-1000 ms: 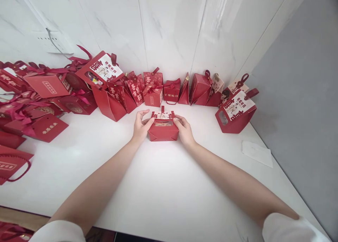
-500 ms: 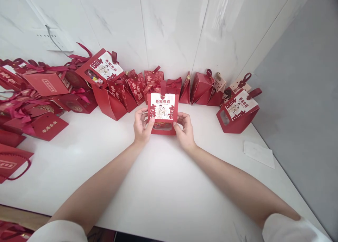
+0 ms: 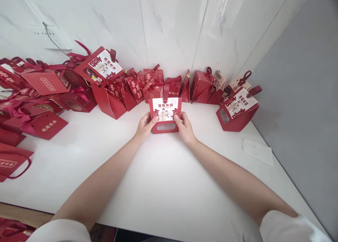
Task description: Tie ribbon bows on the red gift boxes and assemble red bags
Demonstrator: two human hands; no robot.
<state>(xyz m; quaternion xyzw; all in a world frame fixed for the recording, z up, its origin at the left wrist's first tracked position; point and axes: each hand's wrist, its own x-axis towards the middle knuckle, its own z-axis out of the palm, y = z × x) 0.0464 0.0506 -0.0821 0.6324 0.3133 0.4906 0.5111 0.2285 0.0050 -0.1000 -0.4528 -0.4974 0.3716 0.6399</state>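
A red gift box (image 3: 165, 110) stands upright between my hands at the middle of the table. Its front bears a white printed card with two cartoon figures and a clear window below; a ribbon loop rises from its top. My left hand (image 3: 146, 127) grips the left side, thumb on the front. On the right side my right hand (image 3: 185, 127) holds it the same way. The fingers behind the box are partly hidden. Right behind it are smaller red boxes (image 3: 173, 87) with bows.
Red gift boxes and bags (image 3: 50, 125) crowd the left of the white table (image 3: 148, 185). A similar windowed box (image 3: 236, 110) stands at the right, near a white paper (image 3: 258, 151). Several triangular boxes (image 3: 202, 87) line the marbled wall (image 3: 171, 27); a grey wall (image 3: 303, 94) borders the right.
The box in my hands has shifted slightly right and its top now leans differently, showing the card foreshortened. Both hands still hold its sides; the left hand has moved a little right.
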